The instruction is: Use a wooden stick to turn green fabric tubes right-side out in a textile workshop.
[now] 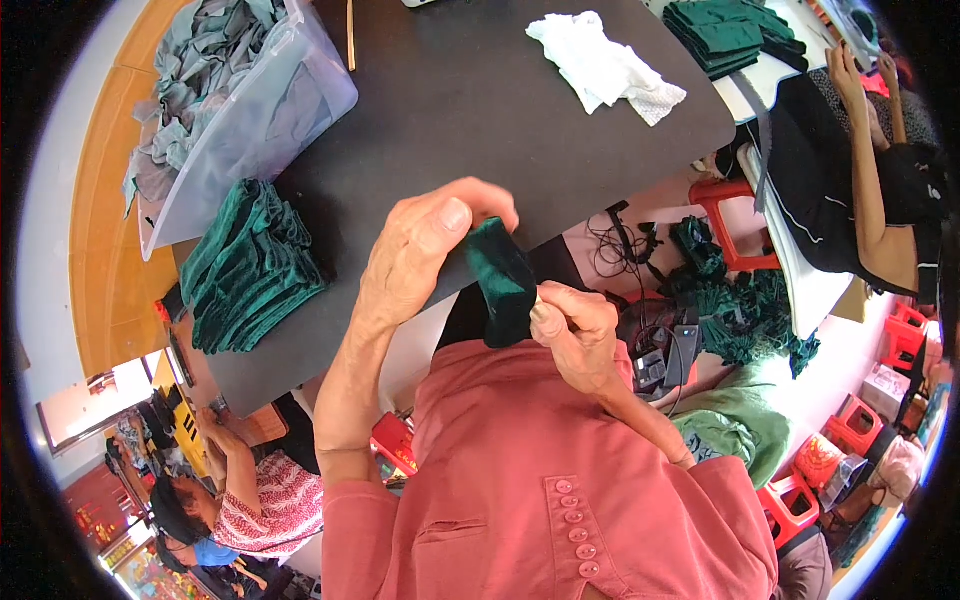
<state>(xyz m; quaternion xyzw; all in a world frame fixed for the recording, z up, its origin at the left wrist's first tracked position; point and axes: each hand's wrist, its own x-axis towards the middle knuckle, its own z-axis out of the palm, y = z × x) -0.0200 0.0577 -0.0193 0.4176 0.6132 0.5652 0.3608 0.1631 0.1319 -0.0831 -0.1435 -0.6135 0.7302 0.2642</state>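
Note:
A small dark green velvet piece (505,280), folded or tube-shaped, is held between my hands in front of my red shirt, just off the table's near edge. My left hand (425,240) curls over its upper end. The left thumb stands out in front, and the other fingertips are partly hidden and slightly blurred. On the other side, my right hand (582,335) pinches the velvet's right edge between thumb and forefinger. Left of my left hand, a stack of green velvet pieces (250,270) lies on the dark table (430,110).
A clear plastic bin (250,130) of grey-green cloth stands at the table's left. White cloth (605,65) lies toward the far right; folded green fabric (730,35) rests beyond. A red stool (735,225), cables and green scraps (750,315) occupy the floor. Other people work on both sides.

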